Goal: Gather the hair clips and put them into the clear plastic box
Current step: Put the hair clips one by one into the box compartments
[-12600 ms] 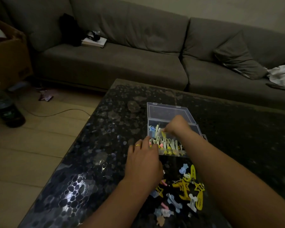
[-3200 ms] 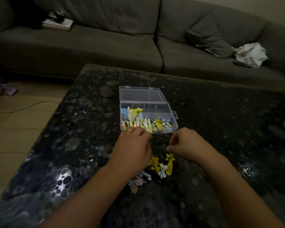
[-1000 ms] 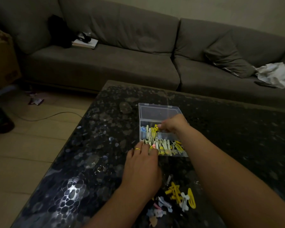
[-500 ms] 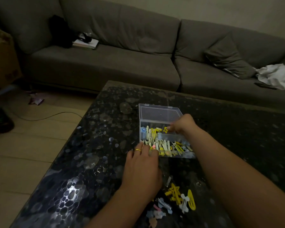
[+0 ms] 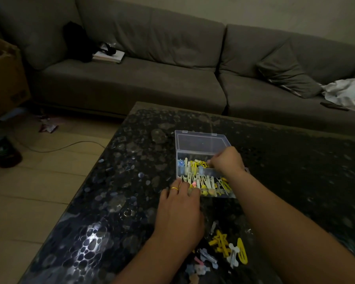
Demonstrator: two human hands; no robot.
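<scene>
Fingers of R hand (image 5: 226, 160) in clear box (image 5: 201, 140), loose clips (image 5: 230, 247) near wrist.

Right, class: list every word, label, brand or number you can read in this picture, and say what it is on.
None can be read.
Cardboard box: dark printed marks, too blurred to read.
Dark bottle on the floor: label too dim to read.
Clear plastic box and hair clips: no text visible.
</scene>
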